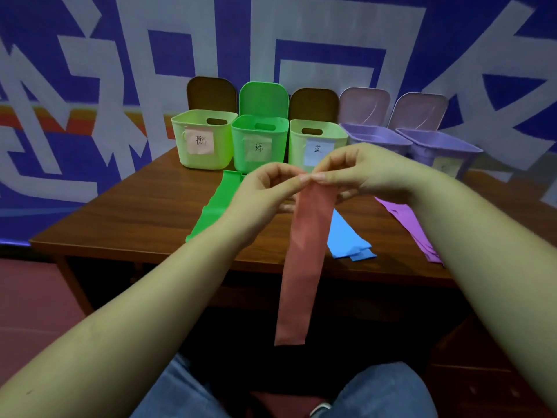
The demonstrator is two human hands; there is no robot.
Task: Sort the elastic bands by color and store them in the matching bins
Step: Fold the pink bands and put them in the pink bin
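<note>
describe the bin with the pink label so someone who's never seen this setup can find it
Five open bins stand in a row along the far edge of the wooden table, against the blue-and-white wall. The pink-labelled bin is at the left end, beside the bright green bin. It is pale yellow-green like the third bin, but its paper label is pink, not blue.

A single wide-angle view, taken from the person's head, looks forward and down along both forearms. The left hand [265, 188] and right hand [358, 173] meet near the frame's centre, close to the lens. Beyond them lies the table [126, 218], then a patterned wall (its lines bent by the lens). Below the hands, the person's knees fill the bottom edge.
</note>
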